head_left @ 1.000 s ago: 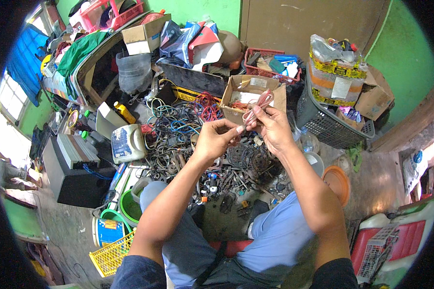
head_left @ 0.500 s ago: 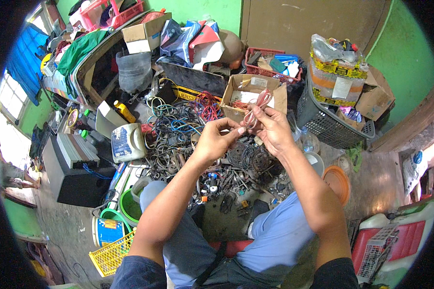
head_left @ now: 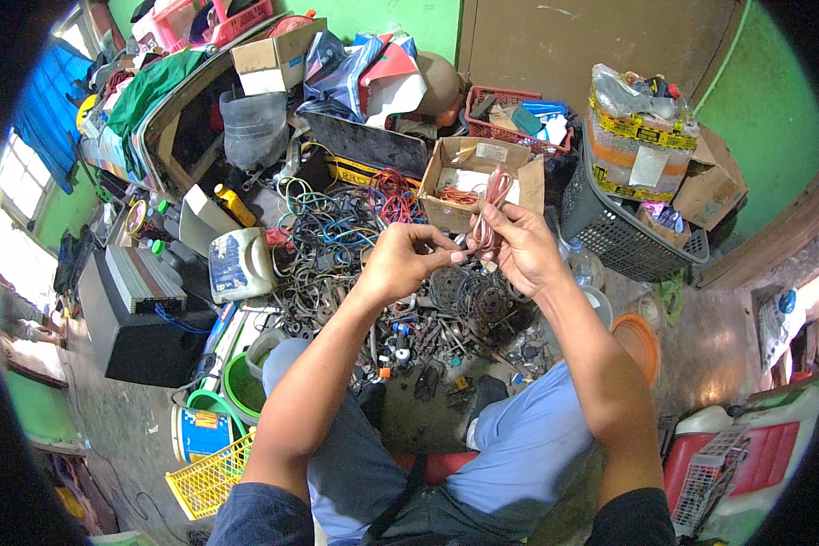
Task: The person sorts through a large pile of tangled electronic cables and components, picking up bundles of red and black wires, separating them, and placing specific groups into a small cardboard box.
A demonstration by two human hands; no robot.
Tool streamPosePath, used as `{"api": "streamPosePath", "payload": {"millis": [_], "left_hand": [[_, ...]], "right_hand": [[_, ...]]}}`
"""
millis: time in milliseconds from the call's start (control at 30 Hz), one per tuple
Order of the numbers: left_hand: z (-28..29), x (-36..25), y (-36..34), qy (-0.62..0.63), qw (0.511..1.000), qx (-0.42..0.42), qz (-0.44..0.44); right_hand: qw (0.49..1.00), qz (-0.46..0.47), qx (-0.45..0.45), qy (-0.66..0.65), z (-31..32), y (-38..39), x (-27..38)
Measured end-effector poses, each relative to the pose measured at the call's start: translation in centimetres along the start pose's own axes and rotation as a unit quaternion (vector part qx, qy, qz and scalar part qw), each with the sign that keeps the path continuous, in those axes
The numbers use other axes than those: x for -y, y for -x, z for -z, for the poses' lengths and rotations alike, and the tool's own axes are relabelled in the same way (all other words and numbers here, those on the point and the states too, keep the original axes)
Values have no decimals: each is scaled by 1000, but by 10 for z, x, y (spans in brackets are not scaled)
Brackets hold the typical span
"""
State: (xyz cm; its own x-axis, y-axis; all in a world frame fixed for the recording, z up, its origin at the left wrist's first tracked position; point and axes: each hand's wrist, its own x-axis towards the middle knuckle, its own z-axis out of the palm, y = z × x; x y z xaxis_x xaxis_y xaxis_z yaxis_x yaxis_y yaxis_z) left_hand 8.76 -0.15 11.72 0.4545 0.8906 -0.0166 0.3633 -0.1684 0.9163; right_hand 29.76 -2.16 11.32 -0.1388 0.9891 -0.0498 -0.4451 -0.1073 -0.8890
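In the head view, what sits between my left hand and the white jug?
A heap of tangled cables, mostly dark with some blue strands, fills the stretch from the white jug to your left hand.

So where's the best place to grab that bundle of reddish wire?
Probably the gathered waist of the wire bundle, coming from the right, as the right hand does: loops rise narrow and upright above its fingers, and the left hand occupies the left side.

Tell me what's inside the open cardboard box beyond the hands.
Reddish wires and something white show inside the cardboard box. The wire bundle in the right hand hides part of its interior.
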Motion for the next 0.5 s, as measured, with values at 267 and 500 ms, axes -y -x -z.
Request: {"api": "streamPosePath", "payload": {"millis": [267,500], "left_hand": [[9,6,1,-149,977,-60,-141],[8,11,-3,-172,960,-113,-189]], "right_hand": [[915,55,-12,399,3,3,13],[832,85,-20,548,6,4,8]]}}
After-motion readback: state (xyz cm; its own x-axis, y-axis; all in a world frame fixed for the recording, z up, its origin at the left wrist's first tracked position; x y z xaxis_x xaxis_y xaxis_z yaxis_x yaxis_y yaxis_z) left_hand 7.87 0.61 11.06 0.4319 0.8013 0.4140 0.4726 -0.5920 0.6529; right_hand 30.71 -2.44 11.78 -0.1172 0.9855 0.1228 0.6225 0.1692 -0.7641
